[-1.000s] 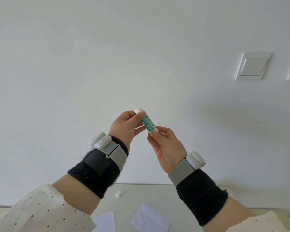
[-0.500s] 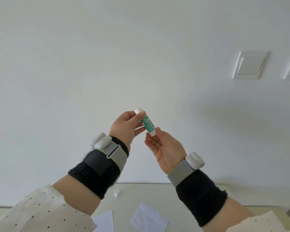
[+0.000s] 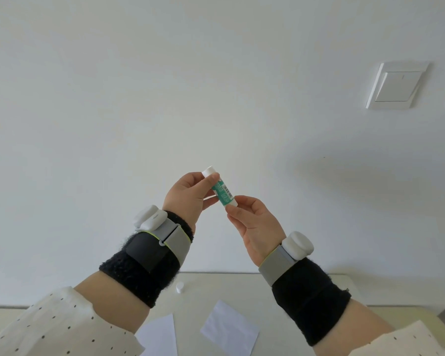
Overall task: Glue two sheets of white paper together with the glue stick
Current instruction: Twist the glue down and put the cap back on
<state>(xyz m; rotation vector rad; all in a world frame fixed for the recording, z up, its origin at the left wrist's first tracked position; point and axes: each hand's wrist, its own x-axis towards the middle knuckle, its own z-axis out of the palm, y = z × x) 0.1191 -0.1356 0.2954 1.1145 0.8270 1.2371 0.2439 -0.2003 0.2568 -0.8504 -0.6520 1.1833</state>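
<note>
Head view: glue stick (image 3: 223, 193), tilted, pinched near top by left hand (image 3: 188, 199), at base by right hand (image 3: 254, 227); two paper sheets (image 3: 230, 327) on table (image 3: 267, 286) below.

head view: single camera, worn on the person's head | faces forward, mostly at wall (image 3: 165, 98) | close to raised hands at centre | worktop (image 3: 280, 291) only along bottom edge | no second view
</note>
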